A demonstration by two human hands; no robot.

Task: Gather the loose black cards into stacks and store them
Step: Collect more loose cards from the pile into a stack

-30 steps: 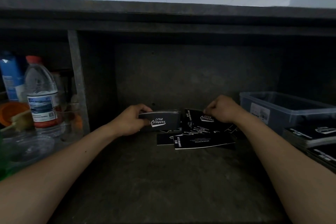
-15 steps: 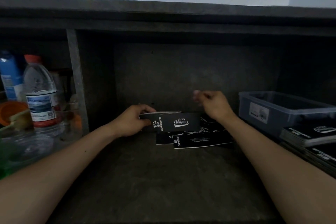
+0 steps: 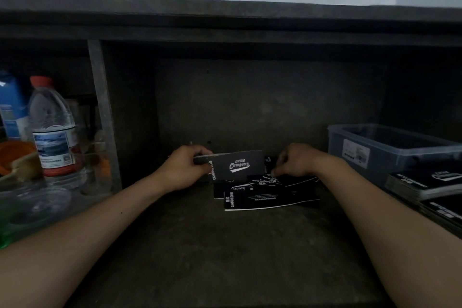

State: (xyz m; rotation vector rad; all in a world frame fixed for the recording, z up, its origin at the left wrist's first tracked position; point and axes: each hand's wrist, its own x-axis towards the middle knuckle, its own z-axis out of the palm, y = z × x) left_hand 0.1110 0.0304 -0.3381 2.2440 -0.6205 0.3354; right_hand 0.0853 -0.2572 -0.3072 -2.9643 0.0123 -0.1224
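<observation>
Bare dark shelf floor [image 3: 212,257] lies open between the person's forearms, nearer than both hands. Just in front of the hands, loose black cards [image 3: 270,199] sprawl overlapping, the nearest one's white-edged long side facing the camera. The left hand [image 3: 183,170] grips a stack of cards [image 3: 237,165] by its left end, held on edge above the scatter. The right hand [image 3: 295,161], fingers curled downward, appears to pinch a loose card in the dim light. Right of that hand stand finished card stacks [image 3: 425,182] and a clear plastic bin [image 3: 375,147]. A metal divider [image 3: 102,112] and a water bottle [image 3: 53,127] stand left of the left hand. The back wall [image 3: 250,102] rises just behind the hands.
</observation>
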